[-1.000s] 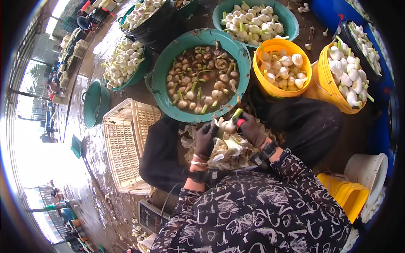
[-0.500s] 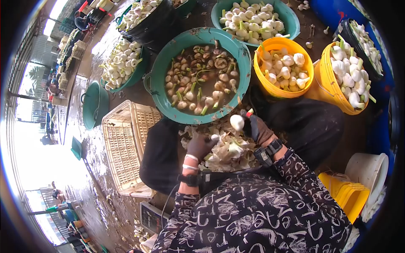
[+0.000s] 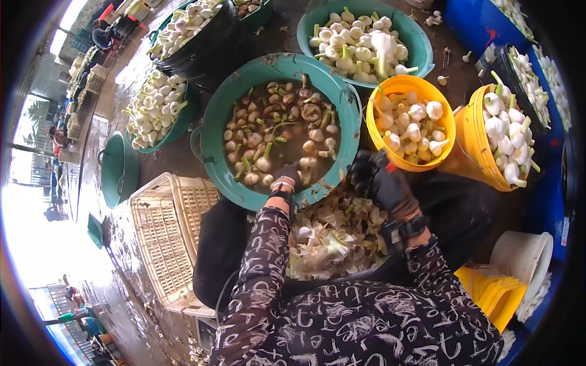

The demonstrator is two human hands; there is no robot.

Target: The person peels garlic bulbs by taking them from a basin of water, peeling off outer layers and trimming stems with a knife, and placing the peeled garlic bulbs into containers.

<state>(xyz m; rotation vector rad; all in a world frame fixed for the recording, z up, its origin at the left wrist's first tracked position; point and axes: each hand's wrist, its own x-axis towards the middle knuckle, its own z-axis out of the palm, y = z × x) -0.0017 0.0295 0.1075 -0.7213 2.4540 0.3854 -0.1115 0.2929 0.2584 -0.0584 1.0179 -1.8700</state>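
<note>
My left hand (image 3: 288, 175), in a dark glove, reaches over the near rim of a large green basin (image 3: 213, 97). Its fingers are down among the unpeeled garlic bulbs (image 3: 264, 163) in brown water, partly hidden. My right hand (image 3: 381, 184), also gloved, is raised beside the yellow bucket (image 3: 371, 125). It is closed around a small thing of which only a red end (image 3: 390, 167) shows. A blurred white garlic bulb with its stem (image 3: 383, 52) appears in the air over the far green basin (image 3: 305, 46). Loose garlic skins (image 3: 336, 238) are heaped between my legs.
A second yellow bucket (image 3: 467, 131) of cleaned garlic stands at the right. To the left are a cream plastic crate (image 3: 162, 229), a green tub (image 3: 119, 174) and a basin of white bulbs (image 3: 155, 110). White and yellow buckets (image 3: 488, 299) lie at lower right.
My left hand has gone from the skins into the basin water. The white bulb has left my right hand, which has moved slightly right. The view has shifted a little.
</note>
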